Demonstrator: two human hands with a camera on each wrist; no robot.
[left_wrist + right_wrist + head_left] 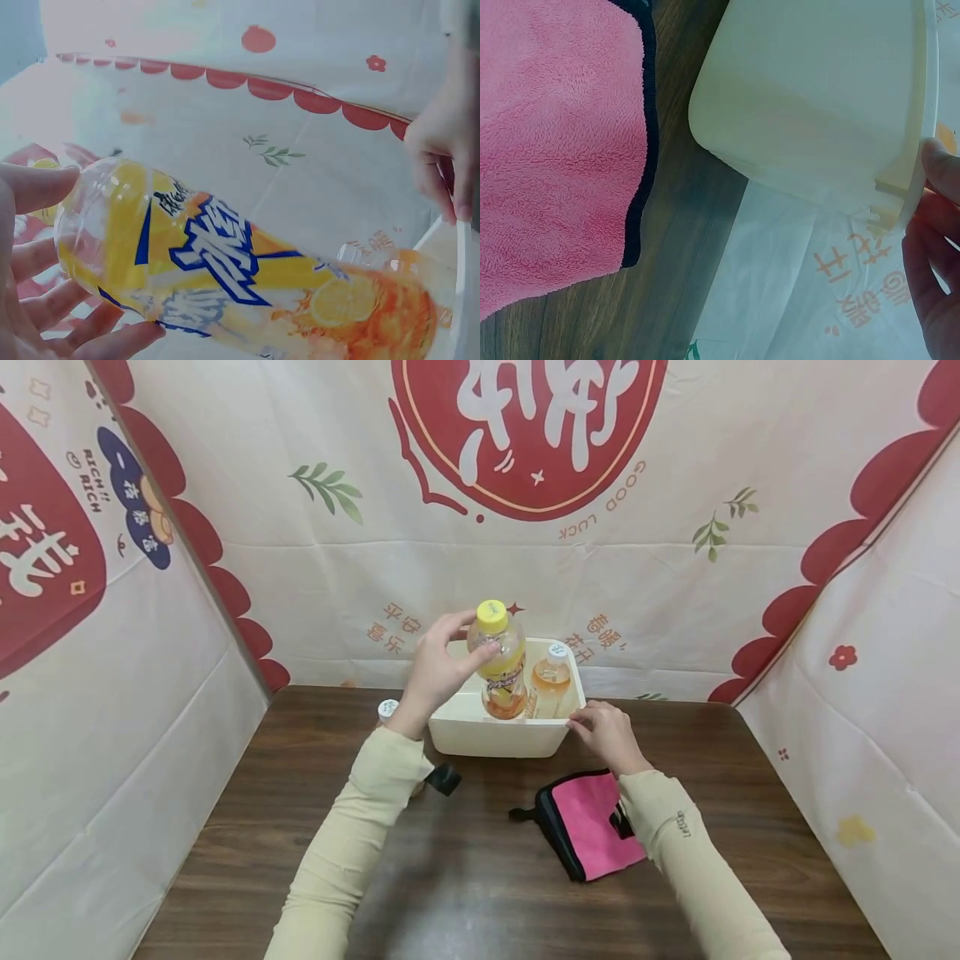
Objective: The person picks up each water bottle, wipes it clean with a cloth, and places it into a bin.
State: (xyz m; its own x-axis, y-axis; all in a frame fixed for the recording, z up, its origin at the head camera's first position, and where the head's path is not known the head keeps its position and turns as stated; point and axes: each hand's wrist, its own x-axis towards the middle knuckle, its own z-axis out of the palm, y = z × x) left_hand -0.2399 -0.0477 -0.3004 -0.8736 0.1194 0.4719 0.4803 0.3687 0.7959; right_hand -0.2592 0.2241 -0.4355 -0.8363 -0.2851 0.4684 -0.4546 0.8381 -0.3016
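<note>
My left hand [441, 667] grips a clear plastic drink bottle [502, 677] near its shoulder. The bottle has a yellow cap and a yellow label, with some orange liquid low inside. It stands upright over the front part of a cream plastic bin [491, 739]; whether its base touches the floor of the bin is hidden. In the left wrist view, thumb and fingers curve around the upper part of the bottle [217, 255]. My right hand [604, 733] pinches the rim at the bin's front right corner, also clear in the right wrist view [939, 225]. A white-capped bottle [551, 683] of orange liquid stands inside the bin.
A pink cloth [592, 827] with black edging lies on the brown wooden table [480, 893], under the right forearm. Another white-capped bottle [387, 710] is mostly hidden behind the left forearm. Printed fabric walls [480, 560] stand at the back and sides.
</note>
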